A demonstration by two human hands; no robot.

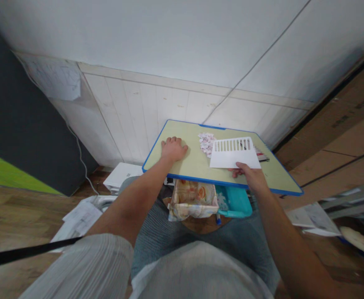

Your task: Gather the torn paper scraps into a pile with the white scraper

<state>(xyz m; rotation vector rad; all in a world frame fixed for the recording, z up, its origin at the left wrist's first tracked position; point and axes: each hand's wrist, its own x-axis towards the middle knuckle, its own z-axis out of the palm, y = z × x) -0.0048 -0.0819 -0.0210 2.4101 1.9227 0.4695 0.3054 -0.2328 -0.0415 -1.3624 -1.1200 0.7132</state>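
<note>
My right hand (244, 172) grips the near edge of a white sheet with a row of slots (234, 158), thumb on top and fingers beneath. The sheet is raised at a tilt above the right part of the small table (194, 170). A pile of small white and pinkish pieces (206, 142) lies just left of the sheet, partly covered by it. Behind the sheet's right side, a flat red and dark item (261, 154) shows only in part. My left hand (174, 149) rests palm down on the table's left side, fingers spread, holding nothing.
Below the table's front edge sit a cloth-lined basket (194, 199) and a turquoise bin (236, 201) with pale bits inside. A white box (121, 174) stands on the floor to the left. Large cardboard boxes (340, 133) stand at right; a white wall (144, 104) rises behind.
</note>
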